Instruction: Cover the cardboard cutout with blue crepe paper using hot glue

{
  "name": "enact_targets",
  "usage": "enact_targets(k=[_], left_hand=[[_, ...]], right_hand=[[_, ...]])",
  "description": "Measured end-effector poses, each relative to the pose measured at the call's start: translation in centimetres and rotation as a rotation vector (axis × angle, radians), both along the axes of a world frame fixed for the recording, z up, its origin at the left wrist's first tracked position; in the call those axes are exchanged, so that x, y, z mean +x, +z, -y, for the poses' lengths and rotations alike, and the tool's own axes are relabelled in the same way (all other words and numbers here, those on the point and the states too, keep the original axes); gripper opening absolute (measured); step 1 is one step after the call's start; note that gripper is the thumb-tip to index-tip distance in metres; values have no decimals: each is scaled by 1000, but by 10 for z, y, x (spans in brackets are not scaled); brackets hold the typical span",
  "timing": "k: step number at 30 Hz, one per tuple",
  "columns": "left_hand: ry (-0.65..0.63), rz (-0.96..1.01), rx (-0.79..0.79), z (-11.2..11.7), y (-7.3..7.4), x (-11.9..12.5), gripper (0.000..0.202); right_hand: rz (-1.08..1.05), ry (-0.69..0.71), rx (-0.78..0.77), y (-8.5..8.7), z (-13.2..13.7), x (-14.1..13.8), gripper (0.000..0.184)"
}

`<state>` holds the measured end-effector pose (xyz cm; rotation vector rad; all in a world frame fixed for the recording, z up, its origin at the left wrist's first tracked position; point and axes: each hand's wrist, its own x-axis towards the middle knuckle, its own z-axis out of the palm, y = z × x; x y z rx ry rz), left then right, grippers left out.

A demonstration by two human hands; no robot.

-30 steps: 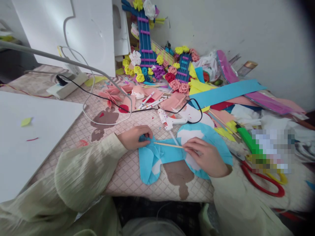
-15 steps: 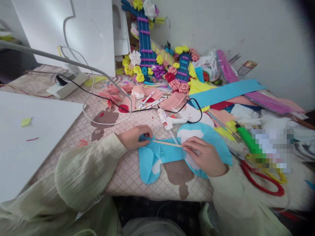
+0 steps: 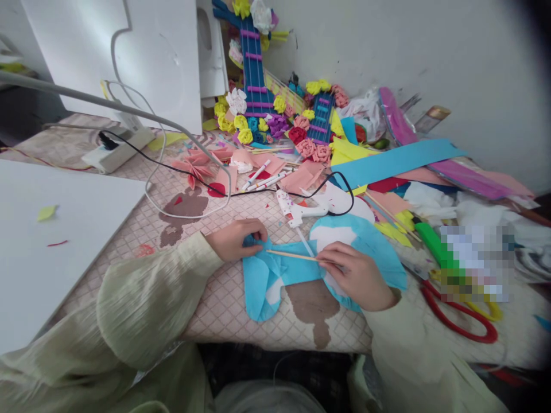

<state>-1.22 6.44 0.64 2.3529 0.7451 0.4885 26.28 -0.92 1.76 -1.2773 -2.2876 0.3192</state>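
Observation:
A guitar-shaped white cutout partly covered in blue crepe paper (image 3: 299, 267) lies on the table in front of me. My left hand (image 3: 239, 239) is closed on the blue paper at its narrow left end, thumb and fingers pinching a fold. In my right hand (image 3: 355, 274) a thin wooden stick (image 3: 293, 254) is pinched, pointing left with its tip at the blue paper near my left fingers. This hand is over the wide, round end, where white still shows. Just behind the cutout lies a white glue gun (image 3: 301, 213) with a black cord.
Red-handled scissors (image 3: 458, 318) and a green-handled tool (image 3: 433, 244) lie to the right. Flower-decorated blue paper guitars (image 3: 253, 74) stand at the back among paper scraps and markers (image 3: 267, 180). A power strip (image 3: 116, 155), looping cables and a white board (image 3: 64, 241) are at left.
The stick's tip has shifted slightly down and left over the blue paper, and my right hand has moved a little left. My left hand stays put on the paper.

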Motion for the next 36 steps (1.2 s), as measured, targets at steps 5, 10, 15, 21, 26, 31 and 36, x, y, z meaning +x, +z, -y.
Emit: enact_targets(k=[5,10,15,21,26,31,36], left_hand=[[-5,23,-24,0,2,-1,9],[-1,35,-37,0,2,-1,14],[1,40,-57,-1,3,-2,14],[8,26,-63,-1,1,-3,11],[7,14,-51,-2,0,-3,11],[7,12,-58,-2,1,-3,11],[3,6,-61,-2,0,-4,11]], right_hand=[[13,33,-15,2,4,5,15],[-42,-15,-8,6,0,0,12],[-25,11,-13,-2,-8,-10,15],[-32,42,-37,-4,-3,-8,16],[-61,-3,-34,-4,-3,-8,15],[-28,33,-61,-3,-1,-9,15],[-68,-10,-68,-5,1,-4,13]])
